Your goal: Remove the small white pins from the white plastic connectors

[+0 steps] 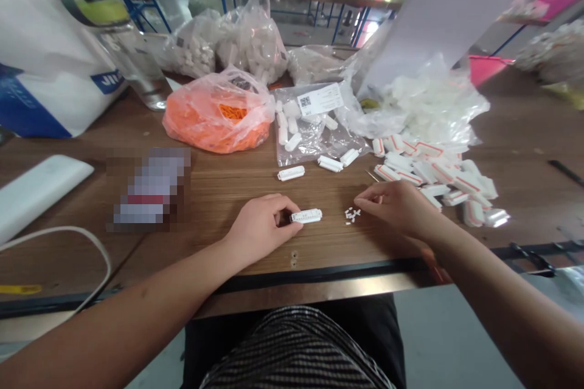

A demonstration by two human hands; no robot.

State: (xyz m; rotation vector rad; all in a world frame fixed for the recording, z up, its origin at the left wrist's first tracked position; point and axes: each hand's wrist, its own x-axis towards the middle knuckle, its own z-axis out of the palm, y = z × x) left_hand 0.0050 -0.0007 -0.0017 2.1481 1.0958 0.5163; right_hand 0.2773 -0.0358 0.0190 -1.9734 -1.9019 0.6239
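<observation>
White plastic connector housing (305, 216), a row of small holes along its face, pinched at one end by my left grip (260, 228) as it lies on the wooden tabletop (219, 194). My right grip (395, 209) hovers open just to the side, holding nothing I can see, its fingertips (358, 203) just beside a small scatter of tiny white plastic pieces (351, 214) lying between the two grips. Beyond the right grip, a loose heap of red-striped white housings (433, 179) spreads across the tabletop beneath a mass of crumpled clear plastic film (429, 106). Ahead of the left grip, three loose white housings (330, 163) lie near a clear plastic bag of white parts (292, 127) bearing a printed QR-code label (319, 99). Farther ahead and to the left of that bag sits a knotted translucent bag of orange pieces (219, 112), with bulging bags of white parts (253, 42) behind it. Well left of the left grip are a pixelated object too blurred to identify (152, 185), a flat white slab (39, 194), a white cable (59, 255) and a tall glass jar (132, 64).
</observation>
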